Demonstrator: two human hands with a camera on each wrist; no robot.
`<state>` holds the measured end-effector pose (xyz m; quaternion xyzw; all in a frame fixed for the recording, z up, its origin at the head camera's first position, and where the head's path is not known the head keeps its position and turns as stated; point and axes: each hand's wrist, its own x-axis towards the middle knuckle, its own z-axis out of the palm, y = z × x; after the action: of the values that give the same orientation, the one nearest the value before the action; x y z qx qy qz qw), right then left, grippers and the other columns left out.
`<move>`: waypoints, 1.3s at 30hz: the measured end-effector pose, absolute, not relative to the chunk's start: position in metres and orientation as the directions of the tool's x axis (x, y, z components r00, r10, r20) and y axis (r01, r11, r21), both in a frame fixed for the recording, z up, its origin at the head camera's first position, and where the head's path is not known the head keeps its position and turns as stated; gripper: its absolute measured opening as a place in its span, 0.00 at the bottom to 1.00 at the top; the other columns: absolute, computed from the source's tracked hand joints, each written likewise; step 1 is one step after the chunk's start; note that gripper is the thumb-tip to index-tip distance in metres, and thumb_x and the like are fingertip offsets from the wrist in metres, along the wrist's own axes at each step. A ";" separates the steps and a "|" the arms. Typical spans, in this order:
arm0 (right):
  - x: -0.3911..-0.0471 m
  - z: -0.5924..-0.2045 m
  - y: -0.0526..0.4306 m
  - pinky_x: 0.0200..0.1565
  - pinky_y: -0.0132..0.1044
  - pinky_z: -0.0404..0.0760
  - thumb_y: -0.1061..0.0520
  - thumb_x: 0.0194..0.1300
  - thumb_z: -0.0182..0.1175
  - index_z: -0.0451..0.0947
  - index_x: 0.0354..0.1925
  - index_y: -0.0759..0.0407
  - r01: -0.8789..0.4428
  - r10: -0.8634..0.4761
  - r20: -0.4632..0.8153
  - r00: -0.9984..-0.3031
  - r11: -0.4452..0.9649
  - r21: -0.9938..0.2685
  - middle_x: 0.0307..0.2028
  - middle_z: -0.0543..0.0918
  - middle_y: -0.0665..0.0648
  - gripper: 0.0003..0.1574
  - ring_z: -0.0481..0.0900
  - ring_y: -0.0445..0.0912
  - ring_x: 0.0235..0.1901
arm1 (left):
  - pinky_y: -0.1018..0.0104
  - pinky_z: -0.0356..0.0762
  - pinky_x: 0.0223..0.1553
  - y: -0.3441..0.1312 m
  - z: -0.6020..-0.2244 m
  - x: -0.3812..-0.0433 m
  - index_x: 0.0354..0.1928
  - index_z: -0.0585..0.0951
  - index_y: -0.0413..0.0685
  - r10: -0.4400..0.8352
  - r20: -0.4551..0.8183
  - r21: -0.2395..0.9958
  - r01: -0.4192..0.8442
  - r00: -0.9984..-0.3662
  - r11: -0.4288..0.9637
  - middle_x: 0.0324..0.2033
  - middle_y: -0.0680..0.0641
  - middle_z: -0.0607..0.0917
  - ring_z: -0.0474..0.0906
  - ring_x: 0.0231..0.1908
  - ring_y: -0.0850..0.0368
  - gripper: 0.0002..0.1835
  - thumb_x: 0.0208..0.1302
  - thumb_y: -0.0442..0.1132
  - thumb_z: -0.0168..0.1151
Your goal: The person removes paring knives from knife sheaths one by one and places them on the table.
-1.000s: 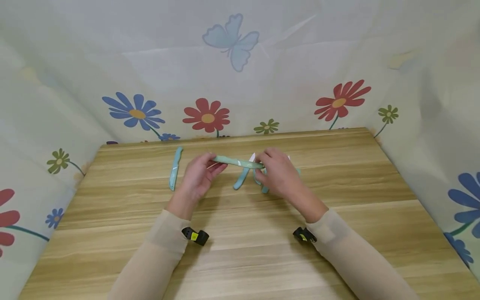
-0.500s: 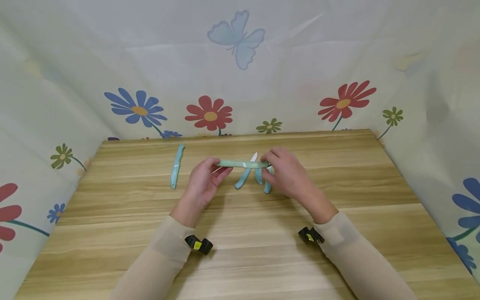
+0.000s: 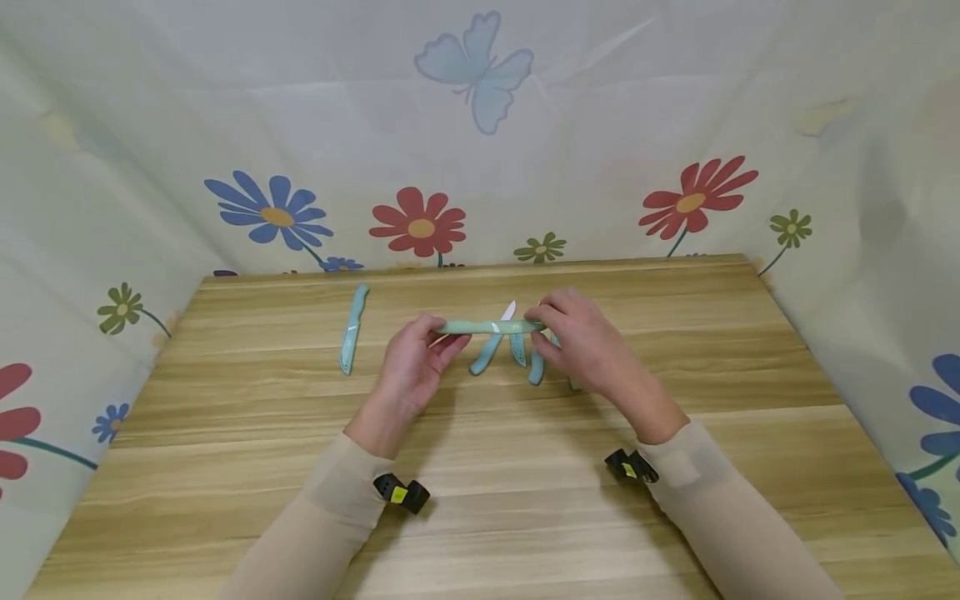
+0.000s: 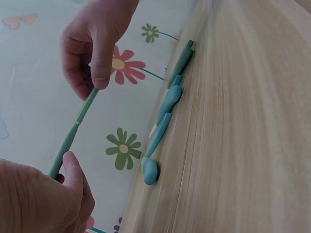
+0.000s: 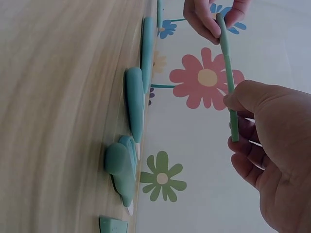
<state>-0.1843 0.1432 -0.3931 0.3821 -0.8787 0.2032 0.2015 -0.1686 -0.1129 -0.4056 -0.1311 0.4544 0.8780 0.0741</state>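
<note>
A mint-green knife (image 3: 480,327), with a sheath over its blade, is held level above the table between both hands. My left hand (image 3: 412,367) pinches its handle end between thumb and fingers. At the other end, my right hand (image 3: 581,342) pinches the sheath (image 5: 232,80). Below and behind it lie a bare knife (image 3: 487,354) with a pale blade, a loose perforated sheath (image 3: 518,350) and another blue-green knife handle (image 3: 536,367). More blue-green pieces are partly hidden by the right hand. Another sheathed knife (image 3: 352,329) lies to the left, handle away from me.
The wood-grain table (image 3: 480,517) reaches back to a white curtain (image 3: 337,108) printed with flowers and a butterfly. Its sides are also closed in by this curtain. Each wrist carries a small black camera (image 3: 401,493).
The held knife has turned from a slight slope down to the right to level. Both hands have shifted slightly right in view and keep their grips.
</note>
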 end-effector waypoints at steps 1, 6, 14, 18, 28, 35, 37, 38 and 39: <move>-0.184 -0.392 0.144 0.45 0.45 0.79 0.65 0.67 0.70 0.86 0.49 0.63 -0.754 -0.592 0.505 -0.628 0.625 -0.205 0.42 0.82 0.57 0.12 0.78 0.53 0.42 | 0.59 0.82 0.58 -0.113 -0.405 -0.168 0.51 0.69 0.33 0.009 -0.297 0.779 -0.248 -0.955 -0.576 0.49 0.39 0.75 0.82 0.49 0.47 0.08 0.79 0.32 0.50; -0.184 -0.390 0.146 0.47 0.46 0.78 0.63 0.68 0.71 0.86 0.51 0.63 -0.745 -0.600 0.476 -0.643 0.635 -0.204 0.44 0.82 0.57 0.14 0.77 0.53 0.43 | 0.58 0.82 0.59 -0.112 -0.404 -0.168 0.53 0.68 0.34 0.003 -0.292 0.789 -0.242 -0.957 -0.565 0.49 0.39 0.75 0.82 0.48 0.47 0.09 0.78 0.32 0.52; -0.185 -0.390 0.147 0.50 0.49 0.78 0.63 0.70 0.71 0.86 0.53 0.63 -0.742 -0.602 0.471 -0.645 0.641 -0.196 0.46 0.82 0.58 0.14 0.77 0.55 0.46 | 0.59 0.82 0.58 -0.116 -0.402 -0.168 0.56 0.68 0.34 0.002 -0.260 0.823 -0.223 -0.966 -0.522 0.48 0.40 0.76 0.83 0.48 0.46 0.10 0.79 0.31 0.52; -0.186 -0.390 0.148 0.53 0.50 0.78 0.63 0.70 0.71 0.86 0.53 0.63 -0.742 -0.599 0.475 -0.644 0.642 -0.196 0.47 0.82 0.58 0.14 0.77 0.55 0.48 | 0.56 0.83 0.58 -0.118 -0.401 -0.170 0.58 0.70 0.36 -0.028 -0.221 0.887 -0.189 -0.975 -0.421 0.48 0.41 0.79 0.85 0.46 0.48 0.13 0.79 0.32 0.56; -0.185 -0.388 0.150 0.53 0.50 0.78 0.64 0.69 0.72 0.86 0.53 0.63 -0.748 -0.599 0.489 -0.634 0.636 -0.190 0.48 0.83 0.58 0.15 0.78 0.56 0.48 | 0.46 0.72 0.66 -0.122 -0.398 -0.167 0.70 0.75 0.43 0.101 0.349 0.706 0.332 -0.932 0.625 0.64 0.43 0.75 0.70 0.65 0.42 0.32 0.68 0.43 0.74; -0.185 -0.387 0.149 0.54 0.50 0.78 0.64 0.68 0.72 0.86 0.53 0.64 -0.756 -0.603 0.502 -0.620 0.631 -0.176 0.47 0.83 0.59 0.15 0.78 0.56 0.49 | 0.46 0.70 0.68 -0.116 -0.395 -0.162 0.70 0.77 0.44 0.364 0.444 0.260 0.507 -0.819 0.822 0.65 0.41 0.78 0.71 0.65 0.39 0.33 0.67 0.47 0.77; -0.184 -0.387 0.149 0.54 0.50 0.78 0.64 0.68 0.72 0.86 0.53 0.64 -0.756 -0.604 0.503 -0.618 0.632 -0.171 0.47 0.83 0.59 0.16 0.78 0.56 0.48 | 0.45 0.70 0.68 -0.113 -0.395 -0.160 0.69 0.79 0.44 0.401 0.449 0.184 0.522 -0.798 0.833 0.63 0.41 0.79 0.72 0.64 0.39 0.32 0.67 0.47 0.76; -0.184 -0.387 0.149 0.54 0.50 0.79 0.64 0.67 0.73 0.86 0.53 0.64 -0.757 -0.604 0.504 -0.617 0.631 -0.169 0.47 0.83 0.59 0.16 0.78 0.56 0.48 | 0.45 0.71 0.68 -0.112 -0.395 -0.159 0.68 0.79 0.45 0.411 0.451 0.158 0.524 -0.792 0.837 0.63 0.41 0.80 0.72 0.64 0.39 0.31 0.67 0.47 0.76; -0.184 -0.387 0.149 0.53 0.50 0.79 0.64 0.67 0.73 0.86 0.53 0.64 -0.756 -0.604 0.505 -0.617 0.633 -0.167 0.47 0.83 0.59 0.16 0.78 0.56 0.48 | 0.45 0.71 0.67 -0.111 -0.396 -0.159 0.67 0.80 0.45 0.419 0.454 0.137 0.526 -0.787 0.839 0.62 0.42 0.80 0.73 0.64 0.39 0.30 0.68 0.46 0.76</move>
<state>-0.1836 0.1487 -0.3867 0.3865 -0.8798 0.1851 0.2055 -0.1587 -0.1110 -0.3955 0.2523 0.9363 0.1292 -0.2075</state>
